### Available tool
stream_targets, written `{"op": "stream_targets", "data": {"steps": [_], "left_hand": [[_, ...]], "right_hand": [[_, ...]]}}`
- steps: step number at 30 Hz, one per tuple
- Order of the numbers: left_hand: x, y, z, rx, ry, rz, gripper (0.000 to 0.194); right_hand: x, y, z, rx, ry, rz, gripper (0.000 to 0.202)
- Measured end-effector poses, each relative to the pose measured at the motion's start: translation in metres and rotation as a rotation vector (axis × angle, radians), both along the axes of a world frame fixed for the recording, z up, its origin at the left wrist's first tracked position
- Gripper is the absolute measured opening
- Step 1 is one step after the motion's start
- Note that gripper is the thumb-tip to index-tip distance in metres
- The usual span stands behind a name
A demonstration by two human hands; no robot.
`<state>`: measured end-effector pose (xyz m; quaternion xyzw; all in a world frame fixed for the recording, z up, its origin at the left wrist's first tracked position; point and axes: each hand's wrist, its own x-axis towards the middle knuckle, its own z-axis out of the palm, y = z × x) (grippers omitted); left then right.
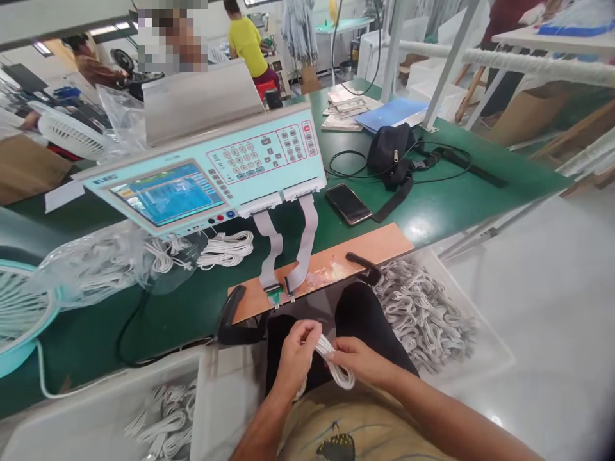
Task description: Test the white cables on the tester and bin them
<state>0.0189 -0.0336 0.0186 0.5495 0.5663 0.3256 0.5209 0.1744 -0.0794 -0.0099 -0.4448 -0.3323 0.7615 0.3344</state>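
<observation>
Gripping one white cable bundle point(336, 368) between them, left hand point(296, 353) and right hand point(361, 362) pinched opposite ends, its length running across the lap

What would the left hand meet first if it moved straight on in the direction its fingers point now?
Probably the right hand. The left hand points its fingers right, along the white cable bundle that both hands hold, and the right hand grips that bundle just beyond. Depth is hard to judge.

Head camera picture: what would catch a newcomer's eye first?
Probably the pale blue machine with a lit screen and keypad on the green table. Below it, the left hand and right hand hold a coiled white cable over the lap. A bin of white cables sits at right.
</observation>
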Motion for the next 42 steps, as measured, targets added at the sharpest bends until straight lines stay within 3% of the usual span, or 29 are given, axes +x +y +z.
{"op": "stream_targets", "data": {"steps": [4, 7, 10, 12, 16, 21, 24, 27, 30, 31, 35, 37, 39, 42], "left_hand": [[-0.022, -0.004, 0.006, 0.161, 0.124, -0.024, 0.014], [-0.027, -0.017, 0.008, 0.231, 0.158, -0.279, 0.008], [-0.023, -0.03, 0.004, 0.28, 0.143, -0.486, 0.023], [-0.02, -0.035, -0.002, 0.324, 0.143, -0.499, 0.028], [-0.015, -0.036, -0.009, 0.432, 0.147, -0.493, 0.022], [-0.016, -0.035, -0.007, 0.481, 0.076, -0.486, 0.02], [-0.019, -0.033, -0.005, 0.51, 0.041, -0.442, 0.022], [-0.022, -0.03, -0.004, 0.454, -0.003, -0.348, 0.017], [-0.022, -0.028, -0.004, 0.267, -0.08, -0.198, 0.014], [-0.021, -0.028, -0.004, 0.181, -0.123, -0.144, 0.015], [-0.015, -0.026, -0.007, -0.217, -0.434, 0.089, 0.016], [-0.013, -0.025, -0.007, -0.368, -0.576, 0.176, 0.017], [-0.013, -0.024, -0.006, -0.416, -0.614, 0.217, 0.018], [-0.015, -0.018, -0.001, -0.265, -0.449, 0.208, 0.017]], "right_hand": [[0.0, 0.0, 0.005, -0.199, 0.3, -0.194, 0.03], [-0.005, 0.001, 0.004, -0.198, 0.477, -0.336, 0.029], [-0.013, 0.002, 0.002, -0.197, 0.512, -0.4, 0.03], [-0.018, 0.002, 0.0, -0.2, 0.51, -0.399, 0.029], [-0.022, -0.001, -0.005, -0.209, 0.505, -0.309, 0.028], [-0.019, -0.006, -0.015, -0.162, 0.47, -0.275, 0.033], [-0.018, -0.008, -0.02, -0.111, 0.299, -0.266, 0.039], [-0.015, -0.008, -0.018, 0.131, -0.162, -0.269, 0.043], [-0.01, -0.005, -0.004, 0.548, -0.636, -0.291, 0.054], [-0.008, -0.004, 0.002, 0.691, -0.713, -0.233, 0.05], [-0.005, 0.005, 0.021, 1.163, -0.78, 0.211, 0.017], [-0.006, 0.009, 0.025, 1.254, -0.809, 0.302, 0.017], [-0.007, 0.013, 0.028, 1.25, -0.797, 0.299, 0.018], [-0.012, 0.019, 0.033, 1.181, -0.722, 0.187, 0.017]]}}
